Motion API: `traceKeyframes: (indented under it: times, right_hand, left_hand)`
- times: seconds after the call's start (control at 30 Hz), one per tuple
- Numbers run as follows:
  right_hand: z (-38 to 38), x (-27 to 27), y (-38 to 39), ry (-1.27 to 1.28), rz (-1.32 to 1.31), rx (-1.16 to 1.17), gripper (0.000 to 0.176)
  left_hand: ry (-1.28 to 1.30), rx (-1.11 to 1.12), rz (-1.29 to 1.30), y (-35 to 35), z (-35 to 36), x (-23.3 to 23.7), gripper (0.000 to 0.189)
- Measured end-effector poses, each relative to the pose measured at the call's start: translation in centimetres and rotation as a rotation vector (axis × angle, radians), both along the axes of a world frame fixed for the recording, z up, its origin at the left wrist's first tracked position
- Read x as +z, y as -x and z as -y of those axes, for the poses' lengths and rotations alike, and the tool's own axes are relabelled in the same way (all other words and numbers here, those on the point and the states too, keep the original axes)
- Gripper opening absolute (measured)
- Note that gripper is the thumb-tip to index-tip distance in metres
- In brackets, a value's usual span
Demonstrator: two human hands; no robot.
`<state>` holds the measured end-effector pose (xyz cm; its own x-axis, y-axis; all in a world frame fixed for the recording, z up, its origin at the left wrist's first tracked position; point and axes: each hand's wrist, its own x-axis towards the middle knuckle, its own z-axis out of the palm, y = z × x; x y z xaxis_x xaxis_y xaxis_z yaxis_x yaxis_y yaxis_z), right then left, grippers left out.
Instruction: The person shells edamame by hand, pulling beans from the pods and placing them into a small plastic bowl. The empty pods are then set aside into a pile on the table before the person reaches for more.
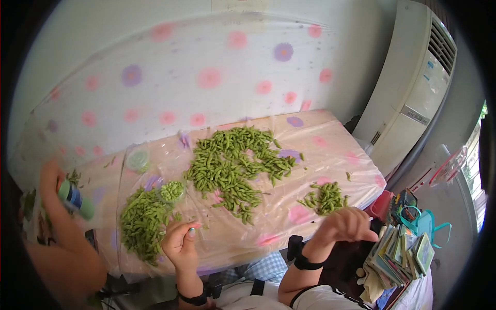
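Note:
My left hand [181,243] is raised over the table's near edge, thumb and fingertips pinched together. Whatever it pinches, if anything, is too small to make out. Close by on its left lies a pile of green soybean pods [142,222]. Just beyond it, a clear container [173,191] holds shelled green beans. My right hand [343,226] hovers at the near right edge, fingers curled and the inside of the grip hidden. Beside it sits a small heap of pods [329,199]. The largest heap of pods [227,165] spreads across the middle of the table.
A plastic sheet covers the table [274,206]. A clear lidded tub [138,160] stands at the back left. Another person's arm [62,222] reaches in at left beside a blurred green-and-blue bottle-like object [75,199]. Stacked books [395,258] and a teal bag [423,225] are at right.

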<state>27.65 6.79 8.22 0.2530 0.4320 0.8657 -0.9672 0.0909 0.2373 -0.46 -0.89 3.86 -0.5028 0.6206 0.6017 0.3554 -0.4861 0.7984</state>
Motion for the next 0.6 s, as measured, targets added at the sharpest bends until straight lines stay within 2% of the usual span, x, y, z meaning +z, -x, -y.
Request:
traceKeyframes:
  times: [0.07, 0.1, 0.13, 0.17, 0.2, 0.23, 0.27, 0.33, 0.37, 0.43, 0.47, 0.53, 0.57, 0.6]
  right_hand:
    - [0.8, 1.1, -1.6, -0.236, -0.304, 0.177, 0.036]
    - [1.4, 1.4, -1.8, -0.205, -0.340, 0.182, 0.032]
    - [1.6, 1.7, -1.5, -0.143, -0.262, 0.125, 0.034]
    - [1.6, 1.7, -1.1, -0.082, -0.069, 0.004, 0.035]
    - [1.7, 1.7, -0.6, -0.026, 0.125, -0.116, 0.036]
    - [1.7, 1.6, -0.3, -0.044, 0.194, -0.197, 0.041]
    - [1.9, 1.4, -0.1, -0.091, 0.131, -0.110, 0.041]
    - [1.6, 1.8, 0.9, -0.076, 0.004, 0.058, 0.040]
    - [1.1, 1.6, 1.8, -0.077, 0.007, 0.069, 0.040]
    - [-0.1, 0.9, 3.6, 0.193, 0.306, -0.231, 0.041]
    - [0.0, 0.8, 3.6, 0.196, 0.308, -0.227, 0.041]
    - [0.4, 0.8, 3.2, -0.056, -0.039, 0.111, 0.040]
    - [0.3, 1.0, 3.0, -0.105, -0.174, 0.233, 0.041]
    - [0.1, 0.9, 3.2, -0.099, -0.173, 0.237, 0.041]
  left_hand:
    - [0.062, -0.040, -0.221, 0.6, 0.6, 0.6, 0.006]
    - [0.069, -0.019, -0.221, 0.8, 0.7, 0.6, 0.006]
    - [0.077, -0.031, -0.288, 0.9, 0.6, 0.5, 0.008]
    - [0.086, -0.041, -0.356, 1.0, 0.5, 0.5, 0.013]
    - [0.093, -0.013, -0.360, 1.0, 0.6, 0.7, 0.013]
    - [0.149, -0.059, -0.272, 0.8, 0.5, 0.9, 0.018]
    - [0.201, -0.107, -0.180, 0.7, 0.3, 1.0, 0.023]
    - [0.163, -0.107, -0.184, 1.3, -0.1, 0.5, 0.025]
    - [0.139, -0.101, -0.193, 1.6, -0.2, 0.2, 0.024]
    - [0.123, -0.094, -0.198, 2.2, -0.5, -0.9, 0.024]
    - [0.144, -0.094, -0.148, 2.9, -0.5, -1.7, 0.017]
    - [0.173, -0.091, -0.099, 3.4, -0.6, -2.1, 0.019]
    - [0.191, -0.103, -0.043, 3.5, -0.6, -1.8, 0.019]
    - [0.207, -0.114, 0.013, 3.6, -0.6, -1.8, 0.023]
